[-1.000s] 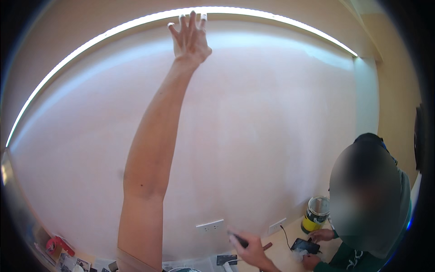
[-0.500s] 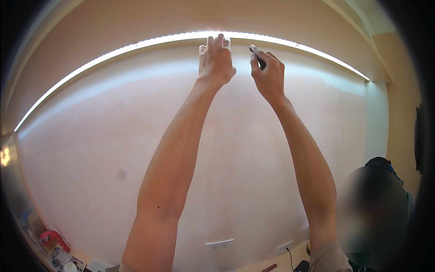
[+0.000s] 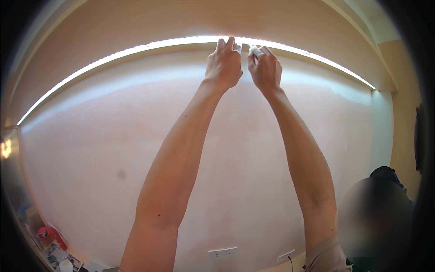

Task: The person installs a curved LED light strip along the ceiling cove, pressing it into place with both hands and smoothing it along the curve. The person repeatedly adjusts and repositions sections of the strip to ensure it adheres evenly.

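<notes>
A glowing LED light strip runs in a long line under the wooden shelf panel, above a pale wall. Both my arms reach up to its middle. My left hand has its fingers bent up against the strip and appears closed on it, with its fingertips partly lost in the glare. Just to the right, my right hand is closed close below the strip, fingers bunched toward the left hand. The small dark tool in it is now almost wholly hidden by the fingers.
A pale wall fills the space behind my arms. Low on it are two white sockets, one with a black cable. A person is at the lower right. Red tape and papers lie at the lower left.
My right hand has moved left and turned inward, close beside the left hand; its dark tool has gone from sight. In the picture, my left hand sits slightly farther right and lower.
</notes>
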`<state>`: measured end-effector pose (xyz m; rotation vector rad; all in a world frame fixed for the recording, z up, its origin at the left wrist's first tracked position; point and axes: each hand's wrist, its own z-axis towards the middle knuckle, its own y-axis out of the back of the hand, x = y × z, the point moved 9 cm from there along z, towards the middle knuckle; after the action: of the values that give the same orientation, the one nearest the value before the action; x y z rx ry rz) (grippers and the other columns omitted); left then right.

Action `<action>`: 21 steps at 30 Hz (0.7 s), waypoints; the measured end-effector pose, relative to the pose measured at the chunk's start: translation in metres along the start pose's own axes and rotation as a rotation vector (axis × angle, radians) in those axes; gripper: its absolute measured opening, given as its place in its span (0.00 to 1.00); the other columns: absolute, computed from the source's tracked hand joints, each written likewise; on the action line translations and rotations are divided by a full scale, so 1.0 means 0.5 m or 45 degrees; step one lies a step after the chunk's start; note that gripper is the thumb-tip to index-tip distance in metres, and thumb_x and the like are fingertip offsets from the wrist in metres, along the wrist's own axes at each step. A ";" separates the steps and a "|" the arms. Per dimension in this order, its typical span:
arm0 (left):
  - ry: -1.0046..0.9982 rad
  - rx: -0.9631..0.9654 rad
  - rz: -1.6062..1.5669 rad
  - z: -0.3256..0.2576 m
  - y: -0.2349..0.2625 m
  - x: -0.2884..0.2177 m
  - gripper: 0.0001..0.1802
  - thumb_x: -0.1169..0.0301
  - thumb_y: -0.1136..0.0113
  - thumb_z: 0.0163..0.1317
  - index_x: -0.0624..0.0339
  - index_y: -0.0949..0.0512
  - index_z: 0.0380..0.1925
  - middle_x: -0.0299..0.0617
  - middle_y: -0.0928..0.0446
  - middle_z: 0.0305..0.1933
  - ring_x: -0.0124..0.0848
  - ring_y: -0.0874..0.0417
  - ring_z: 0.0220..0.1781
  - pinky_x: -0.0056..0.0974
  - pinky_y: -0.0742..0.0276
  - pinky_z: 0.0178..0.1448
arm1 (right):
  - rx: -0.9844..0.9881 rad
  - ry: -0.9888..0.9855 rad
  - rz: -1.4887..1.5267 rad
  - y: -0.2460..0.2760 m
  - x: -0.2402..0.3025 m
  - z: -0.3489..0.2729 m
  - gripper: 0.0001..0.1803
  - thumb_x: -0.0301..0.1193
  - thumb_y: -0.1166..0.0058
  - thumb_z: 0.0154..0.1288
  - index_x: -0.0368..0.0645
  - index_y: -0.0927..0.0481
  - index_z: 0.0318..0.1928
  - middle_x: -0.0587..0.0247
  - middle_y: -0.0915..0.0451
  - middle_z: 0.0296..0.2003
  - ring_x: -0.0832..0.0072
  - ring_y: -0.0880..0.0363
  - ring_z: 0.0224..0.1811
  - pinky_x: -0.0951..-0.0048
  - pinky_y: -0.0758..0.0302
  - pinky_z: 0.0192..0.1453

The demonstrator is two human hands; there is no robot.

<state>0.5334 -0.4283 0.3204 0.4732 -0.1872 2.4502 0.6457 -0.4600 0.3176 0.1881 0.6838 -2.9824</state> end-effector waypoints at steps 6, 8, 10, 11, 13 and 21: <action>-0.003 -0.082 -0.030 -0.008 0.001 -0.014 0.23 0.77 0.37 0.58 0.70 0.21 0.55 0.44 0.31 0.65 0.43 0.31 0.68 0.45 0.17 0.60 | 0.065 -0.114 -0.033 -0.014 -0.006 0.009 0.09 0.31 0.43 0.70 0.42 0.12 0.41 0.58 0.15 0.42 0.54 0.15 0.42 0.55 0.19 0.45; 0.003 -0.068 -0.036 -0.006 -0.003 -0.011 0.22 0.77 0.37 0.59 0.69 0.20 0.55 0.44 0.31 0.65 0.43 0.32 0.68 0.45 0.17 0.60 | 0.127 -0.023 -0.060 -0.031 0.029 0.001 0.07 0.30 0.41 0.68 0.41 0.13 0.38 0.57 0.15 0.43 0.54 0.15 0.44 0.55 0.19 0.46; 0.016 -0.022 -0.036 -0.005 -0.005 -0.001 0.21 0.77 0.37 0.59 0.68 0.19 0.54 0.44 0.32 0.67 0.43 0.32 0.69 0.45 0.17 0.61 | 0.072 -0.077 -0.035 -0.018 0.007 0.008 0.07 0.29 0.42 0.68 0.41 0.13 0.37 0.57 0.15 0.40 0.55 0.15 0.43 0.57 0.19 0.44; 0.010 -0.026 -0.038 -0.005 -0.009 0.000 0.20 0.78 0.37 0.59 0.67 0.19 0.53 0.43 0.32 0.68 0.43 0.33 0.70 0.45 0.17 0.61 | 0.041 -0.132 -0.008 -0.009 -0.019 0.008 0.07 0.30 0.42 0.69 0.42 0.13 0.37 0.57 0.15 0.39 0.55 0.15 0.42 0.57 0.19 0.43; -0.003 -0.035 -0.041 -0.003 -0.017 -0.001 0.19 0.78 0.37 0.59 0.66 0.18 0.52 0.43 0.32 0.69 0.43 0.33 0.72 0.45 0.17 0.62 | 0.019 -0.127 -0.079 -0.019 -0.034 -0.004 0.09 0.32 0.43 0.72 0.43 0.12 0.39 0.57 0.15 0.39 0.55 0.15 0.40 0.58 0.19 0.42; -0.022 0.006 -0.184 -0.032 -0.058 0.029 0.22 0.80 0.42 0.60 0.68 0.21 0.57 0.43 0.32 0.70 0.44 0.32 0.72 0.49 0.18 0.64 | 0.127 -0.219 -0.052 -0.036 -0.072 -0.043 0.11 0.35 0.45 0.72 0.43 0.14 0.38 0.55 0.14 0.43 0.52 0.14 0.42 0.52 0.18 0.45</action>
<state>0.5358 -0.3932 0.3116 0.4931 -0.1492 2.3065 0.6818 -0.4324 0.3110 -0.0776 0.5271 -3.0265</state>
